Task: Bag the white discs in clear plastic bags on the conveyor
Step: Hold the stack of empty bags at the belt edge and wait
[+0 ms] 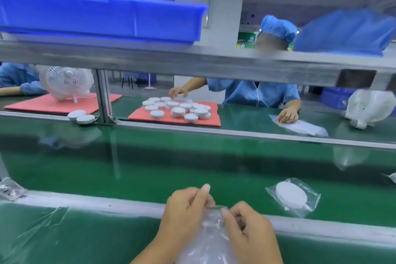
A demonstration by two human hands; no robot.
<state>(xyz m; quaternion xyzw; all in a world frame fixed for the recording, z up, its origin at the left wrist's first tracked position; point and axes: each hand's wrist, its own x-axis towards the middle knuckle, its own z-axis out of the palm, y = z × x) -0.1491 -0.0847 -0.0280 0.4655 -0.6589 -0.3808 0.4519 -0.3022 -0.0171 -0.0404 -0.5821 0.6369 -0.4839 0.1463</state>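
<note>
A clear plastic bag is held at the near edge of the scene, its mouth pinched from both sides: the left hand grips the top edge with thumb and curled fingers clamped on the film, and the right hand pinches the same edge just beside it, fingers curled tight on the plastic. Whether a disc is inside this bag cannot be told; the film is blurred and crumpled.

To the right, lying flat on the green conveyor belt, is a bagged white disc, sealed in its own clear pouch. A loose sheet of clear film lies on the near-left work surface, inside the metal rail that borders the belt.

On the far side of the belt, a red mat carries a heap of unbagged white discs, and two more discs sit by the upright post to the left. A second red mat on the far left holds a small white fan. A worker in blue sits opposite, one hand on the discs. Overhead, a metal shelf carries a blue bin.
</note>
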